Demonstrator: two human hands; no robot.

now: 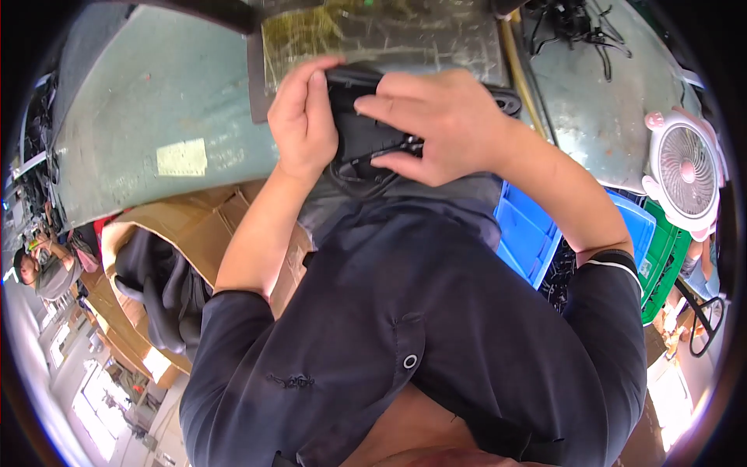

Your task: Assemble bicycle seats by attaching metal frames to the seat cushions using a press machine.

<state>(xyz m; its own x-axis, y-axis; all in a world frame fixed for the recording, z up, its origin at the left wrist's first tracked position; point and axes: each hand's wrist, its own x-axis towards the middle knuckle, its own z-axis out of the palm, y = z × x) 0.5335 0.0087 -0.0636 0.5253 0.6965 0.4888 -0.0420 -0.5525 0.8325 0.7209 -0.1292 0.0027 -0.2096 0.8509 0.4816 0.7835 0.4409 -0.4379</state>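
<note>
A black moulded plastic part (pixel 362 136) with a hollow, ribbed side facing up is in front of my chest, close to the table edge. My left hand (pixel 305 121) is closed round its left edge, thumb along the near side and fingers at the far side. My right hand (pixel 451 128) is over the part's right half. Its forefinger points at the hollow, and the thumb is lower and apart from it. Small dark, shiny bits (pixel 412 144) show between thumb and fingers; their kind is unclear. The right hand covers much of the part.
Ahead is a green-grey table with a scratched plate (pixel 381 43) and a paper slip (pixel 182 157). Black wiry parts (pixel 576 27) lie far right, near a pink-white fan (pixel 686 171). A cardboard box (pixel 206 226) of black pieces is left; blue (pixel 525 229) and green bins (pixel 665 261) are right.
</note>
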